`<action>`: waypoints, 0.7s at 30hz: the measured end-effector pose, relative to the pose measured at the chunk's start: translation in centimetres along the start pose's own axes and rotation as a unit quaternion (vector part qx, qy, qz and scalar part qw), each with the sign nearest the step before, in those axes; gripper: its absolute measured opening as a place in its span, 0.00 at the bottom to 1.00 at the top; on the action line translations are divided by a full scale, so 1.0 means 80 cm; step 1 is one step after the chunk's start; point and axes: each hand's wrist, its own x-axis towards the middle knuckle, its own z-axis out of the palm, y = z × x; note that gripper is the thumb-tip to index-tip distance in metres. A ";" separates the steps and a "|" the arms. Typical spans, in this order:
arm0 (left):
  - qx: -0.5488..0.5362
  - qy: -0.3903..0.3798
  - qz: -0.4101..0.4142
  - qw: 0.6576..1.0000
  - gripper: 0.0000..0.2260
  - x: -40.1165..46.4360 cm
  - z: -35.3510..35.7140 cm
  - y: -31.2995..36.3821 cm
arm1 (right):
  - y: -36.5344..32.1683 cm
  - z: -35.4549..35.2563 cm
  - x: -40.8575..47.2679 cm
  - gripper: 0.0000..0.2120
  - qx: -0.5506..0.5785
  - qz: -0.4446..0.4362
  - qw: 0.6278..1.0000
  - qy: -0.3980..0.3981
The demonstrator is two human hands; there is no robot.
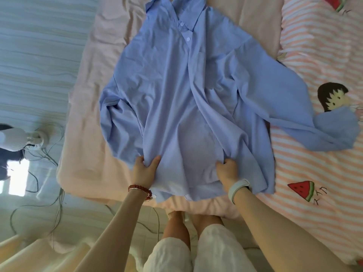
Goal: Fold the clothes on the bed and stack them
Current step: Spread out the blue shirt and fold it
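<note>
Both hands grip shirt hem.

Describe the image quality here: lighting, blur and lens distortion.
Head view: soft, even daylight, no hard shadows on the blue shirt; a blown-out bright patch on the floor at left; wide-angle bending stretches the edges; both the left hand and right hand look slightly soft, the fan blurrier.

shirt: plain light blue, pale buttons | bed sheet: plain pale pink | quilt: pink-and-white stripes, red-green watermelon prints, dark-haired cartoon figure | bracelet: dark red beads | wristband: white | shorts: white
</note>
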 end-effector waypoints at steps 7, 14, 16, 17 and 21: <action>0.023 -0.012 0.034 0.999 0.09 -0.007 -0.049 -0.031 | 0.012 -0.026 -0.061 0.04 0.112 -0.169 0.969 0.142; 0.053 0.007 0.025 0.998 0.10 -0.019 -0.078 -0.080 | 0.067 -0.021 -0.088 0.07 -0.025 -0.189 0.977 0.097; 0.104 -0.002 -0.044 0.994 0.09 -0.015 -0.078 -0.097 | 0.081 -0.011 -0.085 0.06 -0.120 -0.148 0.980 0.050; 0.121 -0.005 -0.079 0.989 0.11 -0.012 -0.077 -0.102 | 0.085 -0.006 -0.082 0.06 -0.156 -0.131 0.979 0.022; 0.227 0.051 -0.069 0.970 0.25 -0.009 -0.066 -0.098 | 0.086 0.008 -0.077 0.09 -0.219 -0.118 0.968 0.009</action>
